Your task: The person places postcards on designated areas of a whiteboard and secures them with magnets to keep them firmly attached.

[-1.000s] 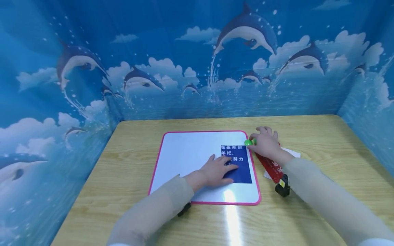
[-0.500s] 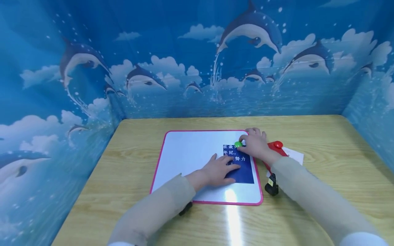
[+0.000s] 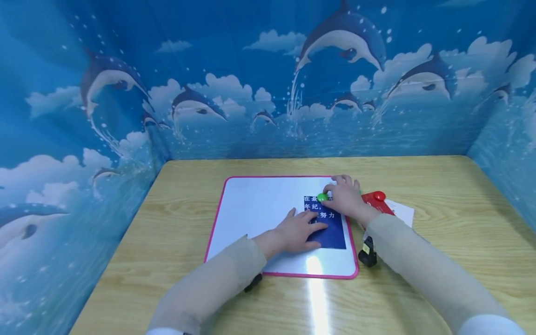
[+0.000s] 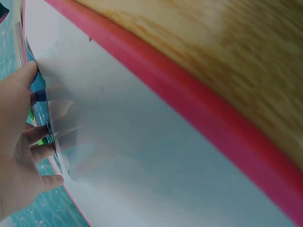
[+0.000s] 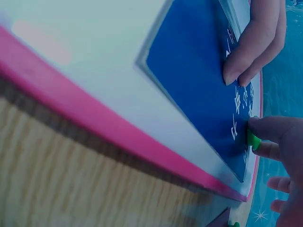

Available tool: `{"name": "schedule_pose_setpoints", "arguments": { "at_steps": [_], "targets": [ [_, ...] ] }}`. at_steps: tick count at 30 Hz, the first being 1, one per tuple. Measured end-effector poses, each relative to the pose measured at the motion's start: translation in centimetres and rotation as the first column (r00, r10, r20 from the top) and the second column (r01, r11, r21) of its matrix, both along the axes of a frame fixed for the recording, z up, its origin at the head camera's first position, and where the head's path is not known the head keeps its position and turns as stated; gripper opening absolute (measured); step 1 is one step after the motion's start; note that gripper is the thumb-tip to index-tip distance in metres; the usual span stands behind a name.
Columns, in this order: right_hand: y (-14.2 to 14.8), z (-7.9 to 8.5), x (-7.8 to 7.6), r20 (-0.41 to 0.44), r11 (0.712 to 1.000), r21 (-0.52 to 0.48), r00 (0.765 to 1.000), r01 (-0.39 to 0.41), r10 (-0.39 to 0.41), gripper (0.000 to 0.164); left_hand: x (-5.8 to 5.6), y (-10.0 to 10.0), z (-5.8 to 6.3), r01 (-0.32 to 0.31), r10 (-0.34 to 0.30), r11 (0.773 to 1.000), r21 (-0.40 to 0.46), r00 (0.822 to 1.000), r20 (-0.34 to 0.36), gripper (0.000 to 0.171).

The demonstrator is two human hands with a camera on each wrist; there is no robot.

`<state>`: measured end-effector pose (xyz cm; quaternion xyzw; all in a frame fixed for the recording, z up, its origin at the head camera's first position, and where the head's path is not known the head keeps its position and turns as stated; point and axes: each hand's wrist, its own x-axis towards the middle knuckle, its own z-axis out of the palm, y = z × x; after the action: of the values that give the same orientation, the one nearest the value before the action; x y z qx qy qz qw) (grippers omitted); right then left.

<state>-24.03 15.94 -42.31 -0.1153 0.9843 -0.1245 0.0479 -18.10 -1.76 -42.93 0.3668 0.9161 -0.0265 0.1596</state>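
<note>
One left hand point(image 3: 295, 231) is laid spread, nothing gripped, on the blue card point(image 3: 333, 236) right of frame centre, presumably so it is steadied on the whiteboard point(image 3: 255, 204); beyond, a green knob point(image 3: 322, 197) is pinched by the right hand point(image 3: 347, 199) at the card's top edge, seemingly for pinning.

Board point(image 3: 259, 200) lay on tbl point(image 3: 167, 223), curtain point(image 3: 234, 135) behind; card point(image 3: 334, 237) on board's R, under L hand point(image 3: 295, 231); knob point(image 3: 322, 197) in R hand point(image 3: 346, 197) at card's far edge; slip point(image 3: 374, 203) R of board.
</note>
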Motion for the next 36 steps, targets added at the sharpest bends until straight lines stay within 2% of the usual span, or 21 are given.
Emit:
{"name": "schedule_pose_setpoints", "arguments": {
  "at_steps": [11, 20, 30, 36],
  "targets": [
    [3.2, 0.4, 1.6, -0.007, 0.999, -0.021, 1.0, 0.029, -0.029, 0.05, 0.2, 0.1, -0.1, -0.016, 0.016, 1.0, 0.01, 1.0, 0.018, 0.058],
    [7.0, 0.2, 2.8, 0.03, 0.993, -0.034, 0.993, 0.117, -0.116, 0.062, 0.3, -0.1, -0.2, -0.02, 0.019, 0.999, 0.031, 0.999, 0.029, 0.057],
    [9.8, 0.0, 4.1, 0.011, 0.988, -0.012, 0.988, 0.152, -0.152, 0.064, 0.4, -0.3, 0.0, -0.013, 0.013, 1.0, 0.027, 1.0, 0.021, 0.059],
    [11.0, -0.1, 4.9, 0.011, 0.986, -0.022, 0.986, 0.165, -0.165, 0.065, 0.3, -1.0, -0.3, -0.055, 0.054, 0.998, 0.028, 0.998, 0.031, 0.063]
  ]
}}
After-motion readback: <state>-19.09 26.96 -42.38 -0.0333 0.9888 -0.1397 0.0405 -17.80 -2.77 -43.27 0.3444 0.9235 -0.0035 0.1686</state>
